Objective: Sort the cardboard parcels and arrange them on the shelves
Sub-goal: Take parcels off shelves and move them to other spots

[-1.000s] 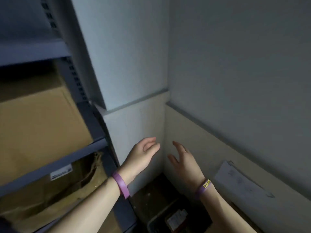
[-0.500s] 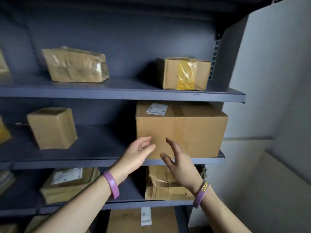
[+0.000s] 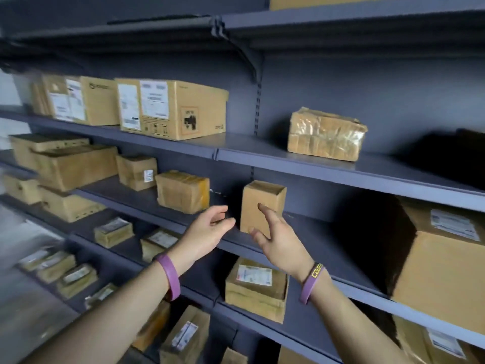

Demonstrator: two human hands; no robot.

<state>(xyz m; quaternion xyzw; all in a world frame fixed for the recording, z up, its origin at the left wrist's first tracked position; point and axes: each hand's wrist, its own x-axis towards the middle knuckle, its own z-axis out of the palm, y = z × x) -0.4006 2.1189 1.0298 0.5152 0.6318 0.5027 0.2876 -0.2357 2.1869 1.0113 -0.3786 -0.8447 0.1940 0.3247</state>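
Dark grey metal shelves (image 3: 328,164) fill the view, loaded with cardboard parcels. A small upright parcel (image 3: 263,199) stands on the middle shelf, straight ahead. My left hand (image 3: 208,232) hovers open just left of it, fingers relaxed, holding nothing. My right hand (image 3: 278,237) is raised in front of the parcel's lower right, fingers spread, and also holds nothing. Whether it touches the parcel I cannot tell. A tape-wrapped parcel (image 3: 183,191) sits to the left on the same shelf. A large box (image 3: 441,269) stands at the far right.
The upper shelf carries labelled boxes (image 3: 173,109) at the left and a taped parcel (image 3: 325,134) at the right. One labelled parcel (image 3: 257,287) lies on the lower shelf under my hands. Several small flat parcels (image 3: 112,231) line the lower left shelves.
The view swung left, from the wall corner to the shelf's right end, then along the shelves. Both hands stayed raised and empty; they are now by the small upright parcel.
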